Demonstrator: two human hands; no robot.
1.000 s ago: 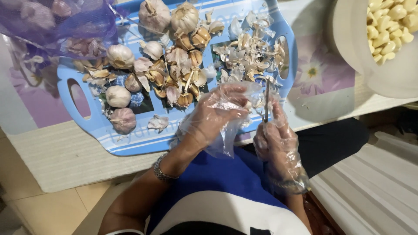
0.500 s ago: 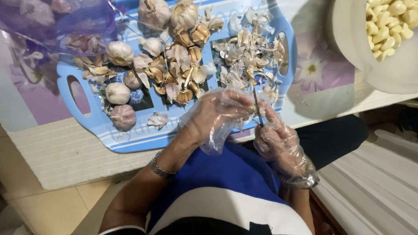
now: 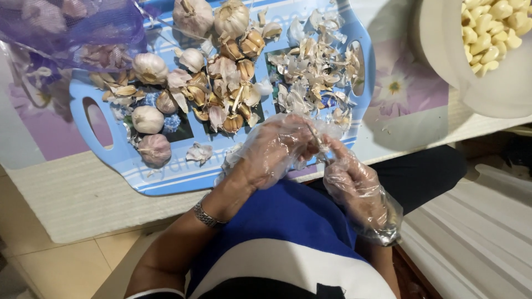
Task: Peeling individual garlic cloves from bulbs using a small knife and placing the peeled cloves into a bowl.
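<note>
Gloved left hand point(image 3: 277, 149), right hand point(image 3: 354, 185) over blue tray point(image 3: 166, 180).

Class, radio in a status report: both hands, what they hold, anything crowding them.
Left hand and right hand, in clear plastic gloves, meet over blue plastic tray. Small item pinched between them, unclear. Papery garlic skins just beyond.

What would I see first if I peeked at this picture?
First, the blue tray heaped with garlic bulbs and papery skins, in the middle of the table. Just below it, the left hand and right hand, in clear plastic gloves, meet at the tray's near edge. A white bowl of peeled cloves sits top right.
</note>
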